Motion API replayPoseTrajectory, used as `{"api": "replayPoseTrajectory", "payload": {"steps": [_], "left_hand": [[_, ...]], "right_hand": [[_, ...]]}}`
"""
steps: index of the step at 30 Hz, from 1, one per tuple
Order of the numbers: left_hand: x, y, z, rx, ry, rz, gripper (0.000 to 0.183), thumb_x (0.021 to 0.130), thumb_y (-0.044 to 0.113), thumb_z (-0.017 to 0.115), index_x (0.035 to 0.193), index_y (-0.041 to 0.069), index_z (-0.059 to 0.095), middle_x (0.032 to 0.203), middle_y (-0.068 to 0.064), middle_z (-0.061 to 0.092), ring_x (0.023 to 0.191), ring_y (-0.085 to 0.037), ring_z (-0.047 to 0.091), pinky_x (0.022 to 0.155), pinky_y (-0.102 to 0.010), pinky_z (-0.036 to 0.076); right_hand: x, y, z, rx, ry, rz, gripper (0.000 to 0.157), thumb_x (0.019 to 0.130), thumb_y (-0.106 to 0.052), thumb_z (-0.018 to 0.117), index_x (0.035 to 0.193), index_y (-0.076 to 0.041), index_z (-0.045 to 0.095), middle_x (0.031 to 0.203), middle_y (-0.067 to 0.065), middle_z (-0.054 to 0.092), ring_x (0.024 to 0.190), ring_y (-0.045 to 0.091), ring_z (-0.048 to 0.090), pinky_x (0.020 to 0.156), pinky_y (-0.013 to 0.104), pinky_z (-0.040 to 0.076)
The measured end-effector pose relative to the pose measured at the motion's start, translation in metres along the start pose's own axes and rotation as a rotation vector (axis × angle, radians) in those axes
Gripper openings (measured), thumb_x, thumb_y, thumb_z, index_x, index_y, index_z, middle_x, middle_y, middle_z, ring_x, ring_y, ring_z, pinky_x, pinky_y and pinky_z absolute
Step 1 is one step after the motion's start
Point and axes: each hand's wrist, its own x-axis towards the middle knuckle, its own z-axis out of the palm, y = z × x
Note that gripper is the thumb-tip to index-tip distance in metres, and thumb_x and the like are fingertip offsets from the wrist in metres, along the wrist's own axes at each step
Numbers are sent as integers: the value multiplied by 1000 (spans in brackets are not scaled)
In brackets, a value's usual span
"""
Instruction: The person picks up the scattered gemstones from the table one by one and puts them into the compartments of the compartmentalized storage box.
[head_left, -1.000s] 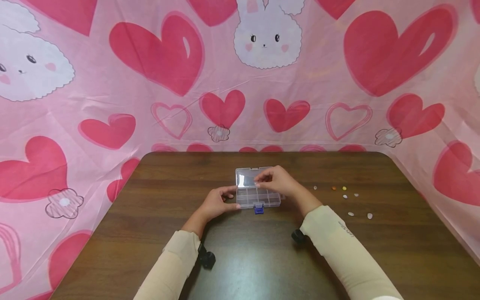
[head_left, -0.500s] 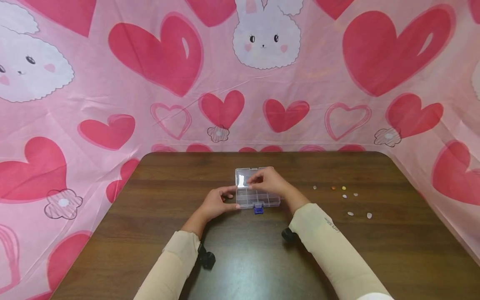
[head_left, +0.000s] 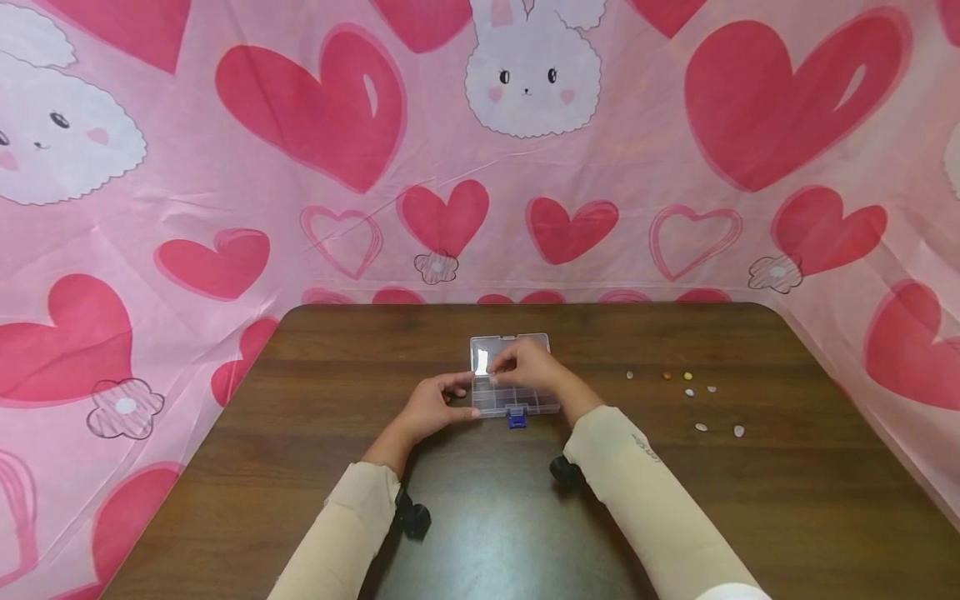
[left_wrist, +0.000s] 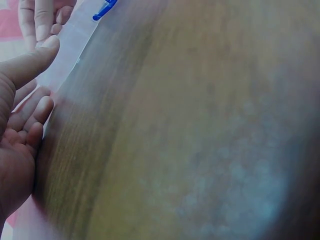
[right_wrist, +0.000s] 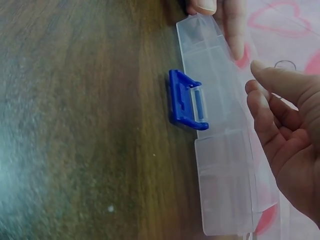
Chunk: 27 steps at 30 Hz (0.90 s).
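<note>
A clear plastic compartment box stands on the table with its lid raised at the back. Its blue latch hangs open at the front. My left hand holds the box's left end, thumb at the front corner and fingers along the side. Over the back left compartments, my right hand has thumb and forefinger pinched together. A small pale piece seems to show at those fingertips in the head view; in the right wrist view the fingers largely hide it.
Several small pebble-like pieces lie on the table's right side, among them a yellow one, an orange one and a white one. The brown wooden table meets a pink heart-print cloth behind.
My right hand has moved left over the box, from near its middle toward the left compartments, fingertips slightly lower. The left hand and the box have stayed in place.
</note>
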Motion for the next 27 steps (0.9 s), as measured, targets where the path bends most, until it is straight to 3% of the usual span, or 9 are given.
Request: {"api": "replayPoseTrajectory", "payload": {"steps": [11,19,27], "left_hand": [[1,1,1,-13,9,4,60,73,23,88,127,12,66,114,0,67,99,-17,60,89,-39,46],[1,1,2,-12,2,-3,60,73,24,88,128,14,66,114,1,67,100,-17,59,90,-40,45],[-1,2,1,-22,9,-15,59,73,23,88,128,13,66,113,1,67,100,-17,59,91,-41,45]], "right_hand": [[1,0,5,-29,16,-6,10,81,-6,79,90,-3,76,78,0,69,71,9,58,68,25,50],[-6,2,5,74,72,31,12,82,-5,78,93,-3,76,85,1,72,75,13,59,71,28,51],[-13,3,2,154,152,-12,15,82,-7,79,96,-2,76,87,3,72,78,14,62,73,30,51]]}}
